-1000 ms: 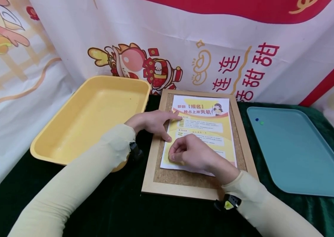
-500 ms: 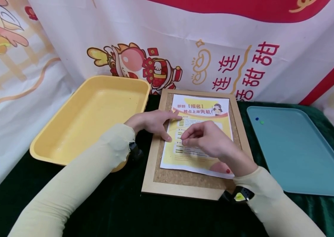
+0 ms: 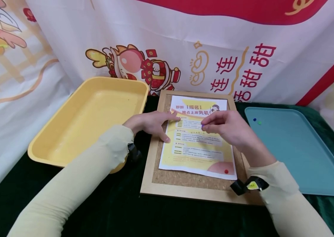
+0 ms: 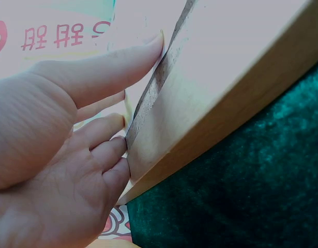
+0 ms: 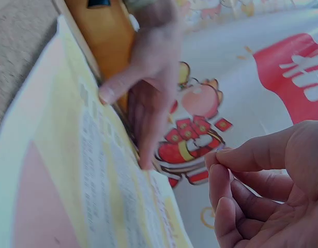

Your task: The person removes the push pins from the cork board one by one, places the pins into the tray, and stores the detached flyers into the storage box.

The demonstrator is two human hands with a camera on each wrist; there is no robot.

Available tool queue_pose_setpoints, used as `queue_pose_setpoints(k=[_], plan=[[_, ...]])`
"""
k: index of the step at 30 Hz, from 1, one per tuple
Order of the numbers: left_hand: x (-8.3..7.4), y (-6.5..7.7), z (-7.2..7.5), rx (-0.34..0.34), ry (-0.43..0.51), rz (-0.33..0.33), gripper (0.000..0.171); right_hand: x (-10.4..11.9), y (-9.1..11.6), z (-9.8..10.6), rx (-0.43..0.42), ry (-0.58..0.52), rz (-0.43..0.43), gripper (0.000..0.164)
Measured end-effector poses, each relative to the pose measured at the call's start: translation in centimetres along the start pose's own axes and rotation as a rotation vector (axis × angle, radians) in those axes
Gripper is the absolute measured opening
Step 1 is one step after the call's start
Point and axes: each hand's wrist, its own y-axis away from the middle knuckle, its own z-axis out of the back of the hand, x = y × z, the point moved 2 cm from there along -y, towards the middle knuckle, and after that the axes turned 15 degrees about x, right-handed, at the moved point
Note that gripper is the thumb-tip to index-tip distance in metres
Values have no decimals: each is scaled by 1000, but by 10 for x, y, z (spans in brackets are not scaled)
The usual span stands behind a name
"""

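The sheet [image 3: 195, 141] lies flat on the board [image 3: 184, 192], its heading at the far end so the print reads upright from the person's side; its long axis runs near to far, as does the board's. The left hand [image 3: 156, 124] has its grip spread, thumb and fingers resting over the sheet's left edge. The right hand [image 3: 229, 128], near the sheet's upper right, has its grip pinching a purple pin [image 3: 202, 125]; which way that pin points cannot be told, as the fingertips cover most of it. Counted, there is one sheet, one board, one bin [image 3: 75, 131] to the left, one tray [image 3: 300, 154] to the right, and four pins: the purple one, a red pin [image 3: 226, 171] at the sheet's near right corner, and a blue pin [image 3: 254, 119] and a green pin [image 3: 259, 123] close together in the tray's far left corner.
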Motion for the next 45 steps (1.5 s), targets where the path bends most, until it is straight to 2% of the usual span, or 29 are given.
queue_pose_setpoints(k=[14, 28, 45], plan=[[-1, 1, -1, 12, -2, 14, 93, -22, 4, 41, -165, -41, -14, 33], [-3, 1, 0, 14, 0, 25, 93, -54, 6, 76, -291, -71, -99, 43], [-1, 0, -1, -1, 20, 18, 94, -100, 10, 109, -344, -163, -242, 56]])
